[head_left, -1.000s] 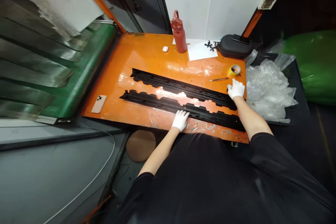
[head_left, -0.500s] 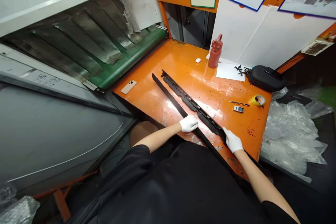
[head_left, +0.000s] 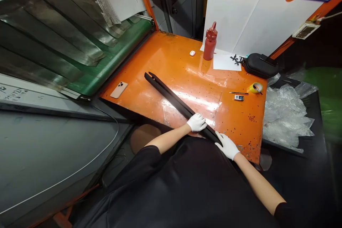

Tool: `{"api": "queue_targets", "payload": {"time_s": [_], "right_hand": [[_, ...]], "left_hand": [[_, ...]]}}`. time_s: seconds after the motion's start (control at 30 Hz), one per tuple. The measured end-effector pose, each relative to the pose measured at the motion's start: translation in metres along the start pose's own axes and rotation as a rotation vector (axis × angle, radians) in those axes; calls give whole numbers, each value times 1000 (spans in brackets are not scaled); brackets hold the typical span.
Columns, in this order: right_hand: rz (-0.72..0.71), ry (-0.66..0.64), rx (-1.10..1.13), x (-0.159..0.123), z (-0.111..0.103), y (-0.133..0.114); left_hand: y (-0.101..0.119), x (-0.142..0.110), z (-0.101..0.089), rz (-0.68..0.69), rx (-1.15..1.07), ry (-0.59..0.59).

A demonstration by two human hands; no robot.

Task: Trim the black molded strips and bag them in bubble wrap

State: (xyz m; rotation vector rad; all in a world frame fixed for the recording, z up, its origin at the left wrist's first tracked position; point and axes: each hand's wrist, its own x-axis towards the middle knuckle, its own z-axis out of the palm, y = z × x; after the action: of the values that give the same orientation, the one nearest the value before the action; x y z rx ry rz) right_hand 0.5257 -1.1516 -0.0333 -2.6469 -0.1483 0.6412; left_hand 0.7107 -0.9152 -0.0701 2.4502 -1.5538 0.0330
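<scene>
A red water bottle (head_left: pixel 210 41) stood on the orange worktop (head_left: pixel 237 124) beside a sheet of paper (head_left: pixel 226 62) and a zipped black case (head_left: pixel 260 66). Long black plastic strips (head_left: pixel 173 101) lay together diagonally across the worktop, their far ends slightly parted. The white-gloved left hand (head_left: pixel 197 122) rested flat and open on them. The gloved right hand (head_left: pixel 226 145), fingers spread, touched their near end. A phone (head_left: pixel 119 89) lay to the left, a tape roll (head_left: pixel 255 87) to the right, and crumpled clear plastic (head_left: pixel 285 115) heaped beyond the edge.
</scene>
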Motion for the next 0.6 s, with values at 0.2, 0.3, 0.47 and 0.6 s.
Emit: {"api": "queue_targets", "payload": {"time_s": [0.2, 0.3, 0.47, 0.6], "right_hand": [[99, 0, -227, 49, -6, -74], [111, 35, -256, 51, -9, -79], [142, 48, -210, 50, -4, -71], [206, 82, -116, 46, 8, -78]], "left_hand": [[11, 2, -6, 75, -29, -75], [9, -2, -16, 32, -32, -64], [-2, -7, -25, -5, -83, -102], [-46, -22, -37, 171, -171, -264]]}}
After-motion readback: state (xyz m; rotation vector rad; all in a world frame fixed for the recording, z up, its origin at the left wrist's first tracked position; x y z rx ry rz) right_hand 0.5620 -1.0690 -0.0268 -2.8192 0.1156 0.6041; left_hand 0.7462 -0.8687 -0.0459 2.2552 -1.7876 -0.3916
